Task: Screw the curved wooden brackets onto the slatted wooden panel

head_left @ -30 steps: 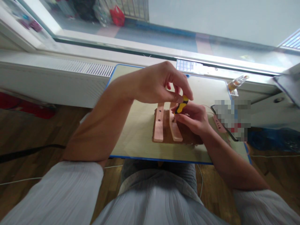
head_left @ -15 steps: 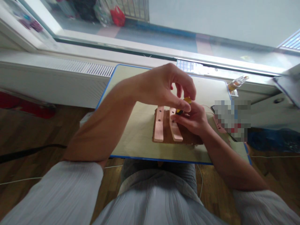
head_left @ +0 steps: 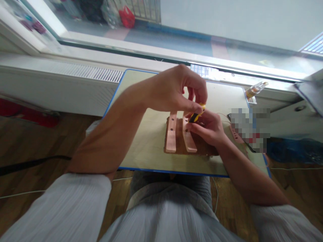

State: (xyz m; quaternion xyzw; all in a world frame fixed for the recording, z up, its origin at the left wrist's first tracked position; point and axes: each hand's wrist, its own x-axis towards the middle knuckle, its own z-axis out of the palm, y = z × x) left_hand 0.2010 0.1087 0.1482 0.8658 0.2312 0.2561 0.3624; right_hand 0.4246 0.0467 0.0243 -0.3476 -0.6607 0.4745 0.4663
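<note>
A brown wooden base (head_left: 176, 141) with two pale wooden slats (head_left: 171, 132) lies on a small table with a blue rim (head_left: 141, 144). A short yellow and black screwdriver (head_left: 196, 115) stands over the right slat. My left hand (head_left: 174, 89) reaches in from above, its fingers pinched on the top of the screwdriver's handle. My right hand (head_left: 208, 129) rests on the base, its fingers curled around the lower part of the screwdriver. The tool's tip is hidden by my fingers.
A loose pale slat (head_left: 234, 133) and a dark flat object lie on the table at the right. A small clear bottle (head_left: 254, 89) rests at the far right edge. A white windowsill and window run behind the table. Cables lie on the wooden floor.
My left hand's fingers have shifted around the screwdriver's top, dropping slightly and then rising again. The right hand and the wooden piece have stayed in place.
</note>
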